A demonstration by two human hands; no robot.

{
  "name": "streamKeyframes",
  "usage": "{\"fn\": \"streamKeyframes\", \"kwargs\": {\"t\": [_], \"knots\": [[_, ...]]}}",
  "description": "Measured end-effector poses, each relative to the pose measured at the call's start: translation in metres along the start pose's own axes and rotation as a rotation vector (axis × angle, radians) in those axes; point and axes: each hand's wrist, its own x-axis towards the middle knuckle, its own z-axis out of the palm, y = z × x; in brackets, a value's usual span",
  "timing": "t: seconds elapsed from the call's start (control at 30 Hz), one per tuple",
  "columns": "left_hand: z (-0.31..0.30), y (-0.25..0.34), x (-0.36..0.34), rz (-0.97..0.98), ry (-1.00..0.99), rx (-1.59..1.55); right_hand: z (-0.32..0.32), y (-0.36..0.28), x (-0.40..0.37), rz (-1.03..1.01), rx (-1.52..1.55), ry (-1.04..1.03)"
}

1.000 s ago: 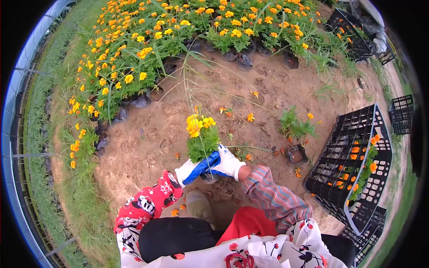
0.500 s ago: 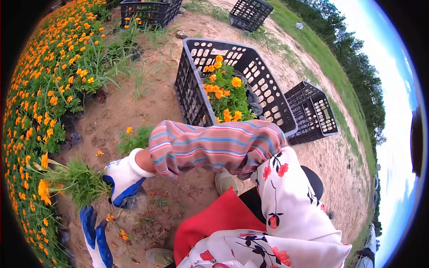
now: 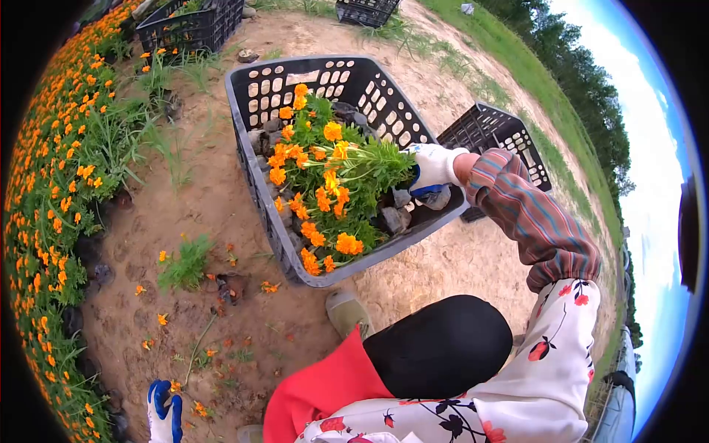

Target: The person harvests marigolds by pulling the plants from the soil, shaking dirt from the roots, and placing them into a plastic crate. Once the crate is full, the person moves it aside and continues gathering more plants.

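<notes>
My right hand (image 3: 434,167), in a white and blue glove, is closed round the base of a marigold plant (image 3: 382,167) inside the near end of a black plastic crate (image 3: 264,215). The plant lies tilted, its blossoms toward the other marigolds (image 3: 299,203) in the crate. A dark bag of soil (image 3: 437,198) shows under my fingers. Low at the left, my left hand (image 3: 164,412), gloved alike, is held over the sandy ground with thumb and fingers apart and nothing between them. Fallen orange blossoms (image 3: 200,408) lie beside it.
Dense rows of marigolds (image 3: 55,273) line the left side. A small marigold plant (image 3: 186,264) stands on the sand between rows and crate. More black crates stand behind (image 3: 193,28), at the top (image 3: 367,10) and at the right (image 3: 491,133). My boot (image 3: 346,311) is close to the crate.
My right hand has carried the marigold plant from the left, near the rows, across into the crate. My left hand has dropped slightly lower. The view has shifted, with the crate now further left.
</notes>
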Motion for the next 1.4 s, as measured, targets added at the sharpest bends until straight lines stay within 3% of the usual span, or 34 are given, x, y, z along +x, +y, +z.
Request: {"fn": "streamKeyframes", "kwargs": {"t": [0.07, 0.13, 0.2, 0.27, 0.33, 0.37, 0.4, 0.47, 0.5, 0.7, 0.8, 0.87, 0.97, 1.07, 1.1, 1.2, 1.23, 1.33, 1.4], "knots": [[0.003, 0.008, 0.004, -0.162, -0.11, -0.062, 0.021, 0.021, 0.005, -0.016, -0.051, 0.012], [0.008, -0.016, 0.01, -0.128, -0.104, -0.027, 0.037, 0.03, 0.011, -0.127, -0.085, -0.067], [0.014, -0.029, 0.017, -0.019, -0.141, 0.264, 0.06, 0.038, 0.025, -0.251, -0.238, -0.15], [0.025, -0.026, 0.021, 0.008, -0.167, 0.294, 0.081, 0.041, 0.037, -0.311, -0.303, -0.162], [0.039, -0.025, 0.023, -0.072, -0.187, 0.192, 0.08, 0.032, 0.054, -0.247, -0.298, -0.256], [0.043, -0.031, 0.024, -0.066, -0.185, 0.198, 0.079, 0.035, 0.049, -0.32, -0.223, -0.079], [0.047, -0.036, 0.024, -0.074, -0.191, 0.185, 0.084, 0.033, 0.048, -0.323, -0.231, -0.093], [0.049, -0.039, 0.027, -0.179, -0.246, 0.114, 0.1, 0.025, 0.043, -0.322, -0.163, 0.322], [0.051, -0.04, 0.027, -0.076, -0.26, 0.224, 0.108, 0.02, 0.04, -0.376, -0.193, 0.313], [0.058, -0.041, 0.02, -0.041, -0.217, 0.215, 0.1, 0.022, 0.037, -0.404, -0.25, 0.12], [0.057, -0.036, 0.018, -0.217, -0.214, 0.036, 0.063, 0.018, 0.014, -0.203, -0.292, 0.064], [0.056, -0.05, 0.015, -0.235, -0.233, 0.044, 0.049, 0.018, 0.016, 0.045, -0.372, -0.223], [0.06, -0.054, 0.015, -0.262, -0.267, 0.087, 0.063, 0.002, 0.029, 0.103, -0.452, -0.291], [0.06, -0.036, 0.018, -0.144, -0.254, 0.139, 0.072, 0.007, 0.026, 0.118, -0.365, -0.319], [0.06, -0.03, 0.018, -0.193, -0.249, 0.075, 0.079, 0.009, 0.025, 0.104, -0.317, -0.276], [0.056, -0.047, 0.014, -0.134, -0.245, 0.225, 0.089, 0.021, 0.028, 0.126, -0.277, -0.36], [0.055, -0.051, 0.015, -0.135, -0.233, 0.224, 0.097, 0.027, 0.027, 0.1, -0.25, -0.305], [0.056, -0.041, 0.01, -0.173, -0.218, 0.195, 0.09, 0.01, 0.026, 0.182, -0.296, -0.365], [0.051, -0.031, 0.008, -0.3, -0.22, 0.084, 0.093, 0.001, 0.022, 0.142, -0.411, -0.322]]}}
